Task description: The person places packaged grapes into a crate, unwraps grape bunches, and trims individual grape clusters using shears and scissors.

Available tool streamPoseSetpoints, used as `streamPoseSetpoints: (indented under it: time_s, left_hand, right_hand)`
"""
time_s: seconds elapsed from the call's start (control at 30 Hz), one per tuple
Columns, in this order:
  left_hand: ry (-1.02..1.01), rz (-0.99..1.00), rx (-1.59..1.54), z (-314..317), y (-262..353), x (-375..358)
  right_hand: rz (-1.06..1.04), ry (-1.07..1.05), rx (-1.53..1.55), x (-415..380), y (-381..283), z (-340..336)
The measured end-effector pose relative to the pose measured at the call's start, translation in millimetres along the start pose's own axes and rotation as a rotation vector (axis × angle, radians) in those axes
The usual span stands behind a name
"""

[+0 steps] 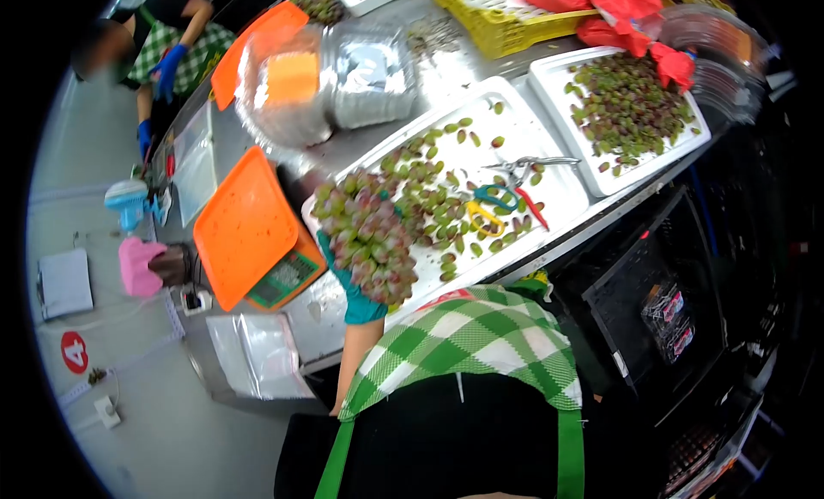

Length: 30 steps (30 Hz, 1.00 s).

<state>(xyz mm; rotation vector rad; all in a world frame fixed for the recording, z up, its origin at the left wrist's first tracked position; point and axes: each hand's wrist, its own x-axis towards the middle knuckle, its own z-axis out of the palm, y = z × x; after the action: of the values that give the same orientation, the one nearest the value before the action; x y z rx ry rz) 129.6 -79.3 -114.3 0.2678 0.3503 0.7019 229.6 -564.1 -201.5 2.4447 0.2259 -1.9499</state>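
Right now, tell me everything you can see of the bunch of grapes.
The bunch of grapes is dense, its plump berries green blushed dusky red. It slants in view. The gloved left hand, partly behind it, holds it at the left end of the white tray. I can't tell whether it touches the tray; no stem shows.

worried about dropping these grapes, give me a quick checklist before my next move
1. Left hand at the grape bunch: ok, against its underside.
2. Finger grip secure: cannot tell, fingers hidden behind the grapes.
3. Right hand ready: cannot tell, not visible.
4. White tray free of tools: not ok, a red-handled cutter lies among loose grapes.
5. Scale reading: cannot tell, display unreadable.
6. Clear tubs in view: ok, on the table.
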Motion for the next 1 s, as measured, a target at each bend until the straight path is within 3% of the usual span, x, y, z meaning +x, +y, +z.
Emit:
streamPoseSetpoints:
  time_s: [0.37, 0.4, 0.47, 0.53, 0.57, 0.6, 0.63, 0.67, 0.7, 0.73, 0.8, 0.9, 1.0]
  left_hand:
    - [-0.029, 0.030, -0.036, 5, -1, 7]
    - [-0.030, 0.030, -0.034, 6, 0, 5]
    - [-0.034, 0.032, -0.034, 7, 3, 3]
    - [-0.037, 0.035, -0.040, 8, 3, 4]
    - [-0.041, 0.038, -0.044, 9, 3, 4]
    - [-0.041, 0.040, -0.047, 9, 4, 3]
    - [-0.038, 0.042, -0.052, 10, 4, 2]
    - [-0.040, 0.044, -0.063, 9, 4, 3]
    - [-0.042, 0.047, -0.073, 9, 5, 3]
    - [-0.045, 0.050, -0.083, 9, 5, 3]
    - [-0.049, 0.059, -0.108, 9, 6, 2]
    - [-0.055, 0.078, -0.158, 11, 13, 0]
    - [-0.094, 0.086, -0.241, 17, 18, -2]
  right_hand:
    - [-0.049, -0.119, -0.215, 21, 2, 1]
    - [-0.072, -0.161, -0.297, 29, 4, 3]
    - [-0.243, -0.217, -0.766, 31, -28, -28]
    - [-0.356, 0.107, -1.056, -51, -142, -121]
    - [-0.370, 0.393, -0.800, -56, -173, -144]
    - [-0.591, 0.557, -0.636, -77, -214, -168]
    - [-0.474, 0.581, -0.198, -92, -247, -177]
    - [-0.745, 0.666, 0.174, -97, -272, -173]
    - [-1.039, 0.774, 0.202, -74, -285, -166]
    - [-1.075, 0.852, -0.068, -60, -299, -164]
    - [-0.960, 1.047, -0.476, -15, -316, -158]
    - [-0.777, 0.848, -0.535, -3, -335, -165]
    - [-0.623, 0.802, -0.630, -5, -347, -166]
